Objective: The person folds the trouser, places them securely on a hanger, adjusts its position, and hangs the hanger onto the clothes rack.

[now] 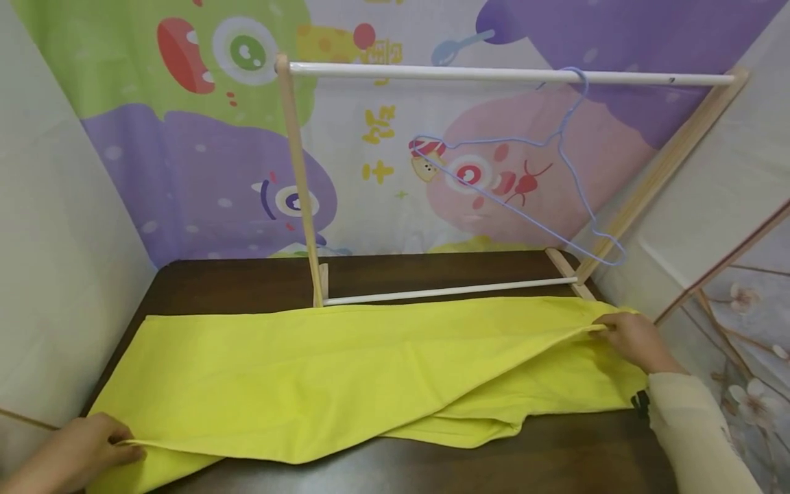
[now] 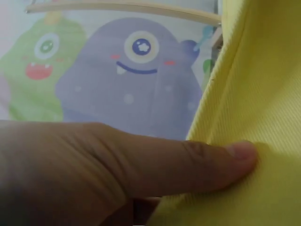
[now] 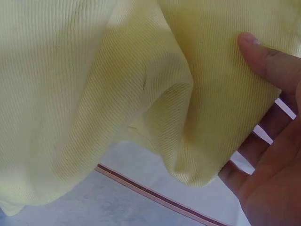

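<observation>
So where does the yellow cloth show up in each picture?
Head: the yellow cloth, across the lower part.
Left wrist: along the right side.
Right wrist: across the top and down the left.
Shared by head and left wrist: the one-eyed purple monster, left and upper middle respectively.

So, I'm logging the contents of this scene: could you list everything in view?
Cloth: 1, yellow, spread across the table
Table: 1, dark brown, under the cloth
Rack: 1, pale wood with white bars, behind the cloth
Hanger: 1, light blue, on the rack's upper bar
Backdrop: 1, multicoloured cartoons, behind the rack
Side walls: 2, pale, the right one flowered, flanking the table
Black item: 1, black, by the right wrist, unclear
Left hand: 1, bare, pinching the cloth
Right hand: 1, bare, pinching the cloth
Sleeve: 1, cream, right arm
</observation>
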Motion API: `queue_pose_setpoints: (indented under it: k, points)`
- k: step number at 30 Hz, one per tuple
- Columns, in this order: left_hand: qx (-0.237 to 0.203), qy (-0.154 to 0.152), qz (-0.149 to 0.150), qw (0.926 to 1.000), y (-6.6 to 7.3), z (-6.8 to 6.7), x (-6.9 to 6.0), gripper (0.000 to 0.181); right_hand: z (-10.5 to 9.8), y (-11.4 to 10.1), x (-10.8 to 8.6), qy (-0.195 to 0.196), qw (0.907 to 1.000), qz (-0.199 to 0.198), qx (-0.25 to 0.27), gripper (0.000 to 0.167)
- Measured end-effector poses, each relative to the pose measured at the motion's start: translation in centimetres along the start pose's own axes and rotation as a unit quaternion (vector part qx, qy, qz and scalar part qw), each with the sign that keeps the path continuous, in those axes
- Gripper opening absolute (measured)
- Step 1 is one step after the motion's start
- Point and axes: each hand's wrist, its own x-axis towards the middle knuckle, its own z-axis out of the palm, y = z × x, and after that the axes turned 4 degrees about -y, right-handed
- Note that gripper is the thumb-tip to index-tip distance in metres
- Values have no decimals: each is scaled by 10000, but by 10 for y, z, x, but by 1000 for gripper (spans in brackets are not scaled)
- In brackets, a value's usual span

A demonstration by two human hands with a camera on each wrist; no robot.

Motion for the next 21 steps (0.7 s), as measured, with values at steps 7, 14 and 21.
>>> queue_pose_setpoints:
  k: [7, 14, 21]
  points:
    - [274, 185, 217, 9992, -3, -6, -3, 22, 2, -2, -2, -1, 9999, 14, 134, 20]
    - [490, 751, 526, 9946, -2, -13, 0, 20, 3, 0, -7, -133, 9987, 263, 413, 30]
    - [664, 1009, 47, 9927, 0, -21, -6, 36, -1, 0, -6, -12, 9971, 425, 627, 40]
